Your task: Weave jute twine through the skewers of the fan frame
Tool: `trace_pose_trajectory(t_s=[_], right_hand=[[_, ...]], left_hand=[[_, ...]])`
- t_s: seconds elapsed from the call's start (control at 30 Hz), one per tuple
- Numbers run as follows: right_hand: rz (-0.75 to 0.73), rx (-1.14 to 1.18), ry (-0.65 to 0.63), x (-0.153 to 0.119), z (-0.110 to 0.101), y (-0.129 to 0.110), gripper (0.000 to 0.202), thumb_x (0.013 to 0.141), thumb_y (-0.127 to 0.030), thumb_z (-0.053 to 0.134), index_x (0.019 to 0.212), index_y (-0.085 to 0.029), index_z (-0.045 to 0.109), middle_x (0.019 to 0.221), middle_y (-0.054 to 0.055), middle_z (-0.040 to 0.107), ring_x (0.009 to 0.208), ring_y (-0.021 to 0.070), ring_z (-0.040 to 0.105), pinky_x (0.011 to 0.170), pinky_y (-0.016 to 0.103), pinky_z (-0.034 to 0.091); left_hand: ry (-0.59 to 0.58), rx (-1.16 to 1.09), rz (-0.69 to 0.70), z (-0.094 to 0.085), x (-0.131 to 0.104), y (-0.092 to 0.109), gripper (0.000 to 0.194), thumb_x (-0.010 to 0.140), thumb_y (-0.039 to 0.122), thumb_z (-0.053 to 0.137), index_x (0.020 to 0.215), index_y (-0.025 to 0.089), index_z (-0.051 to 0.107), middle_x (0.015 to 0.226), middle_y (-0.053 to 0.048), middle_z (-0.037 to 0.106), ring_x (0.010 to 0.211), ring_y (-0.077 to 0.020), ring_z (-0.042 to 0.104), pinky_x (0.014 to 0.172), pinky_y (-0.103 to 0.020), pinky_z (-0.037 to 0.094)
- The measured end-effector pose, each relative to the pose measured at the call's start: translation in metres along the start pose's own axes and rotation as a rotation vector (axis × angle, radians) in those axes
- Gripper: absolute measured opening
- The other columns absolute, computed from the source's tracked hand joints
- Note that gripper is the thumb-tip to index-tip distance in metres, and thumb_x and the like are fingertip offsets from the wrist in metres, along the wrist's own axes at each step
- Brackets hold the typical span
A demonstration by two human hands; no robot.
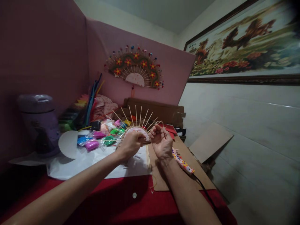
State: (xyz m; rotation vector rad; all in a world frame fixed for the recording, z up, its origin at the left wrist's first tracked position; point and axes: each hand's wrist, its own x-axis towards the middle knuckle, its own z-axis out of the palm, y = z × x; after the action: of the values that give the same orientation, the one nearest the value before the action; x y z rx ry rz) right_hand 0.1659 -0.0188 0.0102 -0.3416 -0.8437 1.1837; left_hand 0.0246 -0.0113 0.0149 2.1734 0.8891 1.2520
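Half-made fan (136, 126) of splayed wooden sticks, held upright above the table (140, 200) at centre. Left hand (130, 144) closed around the fan's base. Right hand (161, 142) just beside it, fingers curled, pinching a thin cord (157, 122) near the rightmost sticks. Below: white paper (93, 162) and brown cardboard (161, 178) on red cloth. Left of fan: bright clay packets (93, 142), white disc (68, 143), purple appliance (41, 125). Right of wrist: spotted tool (182, 162) with black cable. Behind, on pink wall: finished flowered fan (136, 67).
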Motion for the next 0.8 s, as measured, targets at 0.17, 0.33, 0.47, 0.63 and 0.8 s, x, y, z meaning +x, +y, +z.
trace_pose_trajectory(t_s=[0.17, 0.33, 0.47, 0.63, 0.8], right_hand=[[-0.019, -0.099, -0.009, 0.0, 0.0, 0.004, 0.024, 0.08, -0.035, 0.044, 0.076, -0.02, 0.062, 0.065, 0.001, 0.05, 0.057, 0.0133, 0.043, 0.054, 0.028, 0.038], [-0.079, -0.35, -0.062, -0.008, 0.001, 0.019, 0.012, 0.075, -0.029, 0.058, 0.078, -0.019, 0.062, 0.067, 0.0, 0.055, 0.06, 0.0123, 0.049, 0.059, 0.026, 0.042], [-0.252, -0.706, -0.173, -0.013, 0.0, 0.028, 0.009, 0.073, -0.021, 0.061, 0.082, -0.02, 0.064, 0.086, 0.002, 0.06, 0.082, 0.0163, 0.055, 0.074, 0.029, 0.045], [-0.196, -0.837, -0.284, -0.013, -0.003, 0.033, 0.012, 0.078, -0.028, 0.06, 0.085, -0.02, 0.065, 0.082, 0.002, 0.064, 0.073, 0.0161, 0.058, 0.067, 0.03, 0.048], [-0.177, -0.89, -0.239, -0.013, -0.006, 0.034, 0.013, 0.076, -0.031, 0.064, 0.082, -0.02, 0.066, 0.061, -0.002, 0.057, 0.054, 0.012, 0.05, 0.053, 0.025, 0.041]], left_hand=[[0.035, -0.008, -0.052, -0.013, -0.01, -0.007, 0.021, 0.069, 0.021, 0.058, 0.049, 0.021, 0.063, 0.048, 0.0, 0.059, 0.051, -0.0151, 0.049, 0.054, -0.028, 0.033], [0.066, -0.082, -0.114, -0.015, -0.018, -0.016, 0.015, 0.07, 0.02, 0.057, 0.061, 0.021, 0.069, 0.058, -0.001, 0.068, 0.059, -0.0173, 0.059, 0.061, -0.03, 0.042], [0.124, -0.2, -0.15, -0.015, -0.021, -0.017, 0.009, 0.07, 0.023, 0.059, 0.069, 0.02, 0.067, 0.062, -0.001, 0.068, 0.06, -0.0175, 0.061, 0.061, -0.03, 0.046], [0.196, -0.333, -0.186, -0.016, -0.022, -0.015, 0.006, 0.065, 0.024, 0.066, 0.065, 0.019, 0.065, 0.063, -0.001, 0.067, 0.061, -0.0177, 0.061, 0.061, -0.03, 0.047], [0.224, -0.153, -0.092, -0.014, -0.023, -0.02, 0.01, 0.072, 0.017, 0.057, 0.074, 0.019, 0.067, 0.07, -0.001, 0.066, 0.068, -0.0175, 0.06, 0.066, -0.03, 0.045]])
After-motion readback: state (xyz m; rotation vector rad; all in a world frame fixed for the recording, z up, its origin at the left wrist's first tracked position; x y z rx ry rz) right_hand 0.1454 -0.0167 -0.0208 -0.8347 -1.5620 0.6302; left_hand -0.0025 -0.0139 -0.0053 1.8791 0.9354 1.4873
